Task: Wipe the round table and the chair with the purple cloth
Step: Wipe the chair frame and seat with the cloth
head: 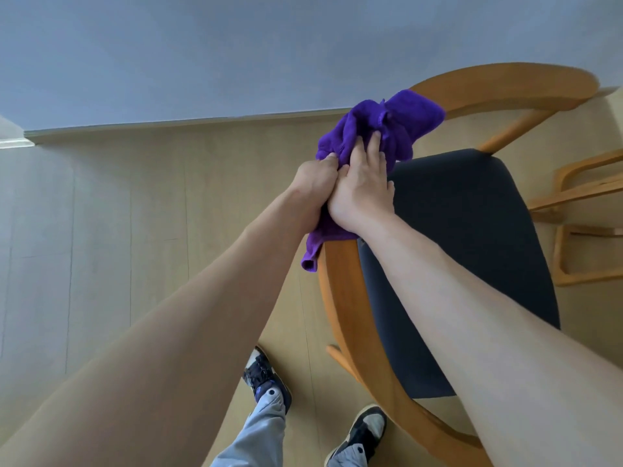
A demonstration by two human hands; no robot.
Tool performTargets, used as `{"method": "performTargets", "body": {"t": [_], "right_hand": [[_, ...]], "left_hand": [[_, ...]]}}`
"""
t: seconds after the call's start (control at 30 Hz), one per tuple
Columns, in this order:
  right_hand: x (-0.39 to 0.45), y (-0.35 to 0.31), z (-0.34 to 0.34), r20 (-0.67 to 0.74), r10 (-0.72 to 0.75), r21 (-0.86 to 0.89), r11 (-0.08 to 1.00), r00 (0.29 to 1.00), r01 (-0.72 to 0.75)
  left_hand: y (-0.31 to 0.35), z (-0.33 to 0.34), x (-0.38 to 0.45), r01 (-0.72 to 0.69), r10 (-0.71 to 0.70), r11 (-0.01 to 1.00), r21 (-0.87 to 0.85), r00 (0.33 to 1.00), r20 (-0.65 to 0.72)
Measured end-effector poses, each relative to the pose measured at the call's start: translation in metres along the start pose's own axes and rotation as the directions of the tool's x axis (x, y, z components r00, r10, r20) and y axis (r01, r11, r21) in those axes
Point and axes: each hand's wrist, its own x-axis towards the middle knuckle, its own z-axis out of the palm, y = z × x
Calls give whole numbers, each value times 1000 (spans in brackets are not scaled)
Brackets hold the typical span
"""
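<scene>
Purple cloth [377, 129] sits bunched up centre-frame, a bit right of middle, and both hands are on it w/ arms stretched out from the bottom corners. Left hand [315, 183] grips the lower-left part of the bundle, fingers curled into the fabric, thumb tip showing at the cloth edge. Right hand [364, 187] is touching the left one, its fingers [374, 146] laid up over the cloth and pressed into the folds, so it's holding fabric too. One tail of the cloth hangs down below the hands and drapes over the curved wooden rail of the chair [340, 298], right at the rail's upper end. Chair fills the right half of frame: dark padded seat [472, 247] inside the orange-brown wood frame, w/ another curved rail arcing across upper right behind the cloth. Pale wood floor [135, 214] spreads across the left and centre; grey-blue wall [202, 45] takes the top band. Two sneakers [266, 379] and light trouser legs show at bottom centre. More light wood framing [590, 197] at far right edge, can't tell what it belongs to.
</scene>
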Motion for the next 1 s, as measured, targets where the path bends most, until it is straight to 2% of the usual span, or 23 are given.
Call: {"method": "performTargets", "body": {"t": [0.23, 0.43, 0.57, 0.73, 0.87, 1.0], "right_hand": [[22, 0, 6, -44, 52, -52, 997, 998, -54], [13, -4, 1, -23, 41, -34, 999, 999, -42], [-15, -2, -1, 28, -30, 106, 994, 999, 27], [-77, 26, 1, 33, -202, 300, 936, 979, 183], [-127, 53, 3, 13, -255, 482, 849, 967, 217], [-158, 79, -2, 20, -255, 537, 818, 967, 205]], "left_hand": [[2, 4, 15, 19, -19, 1000, -21, 1000, -14], [-6, -1, 2, -35, 38, 992, -123, 999, 21], [-30, -11, -24, -52, 82, 960, -274, 992, 100], [-78, -19, -71, -99, 172, 902, -420, 975, 139], [-121, -25, -107, -207, 258, 915, -347, 960, 108], [-151, -27, -132, -312, 323, 925, -215, 946, 15]]}}
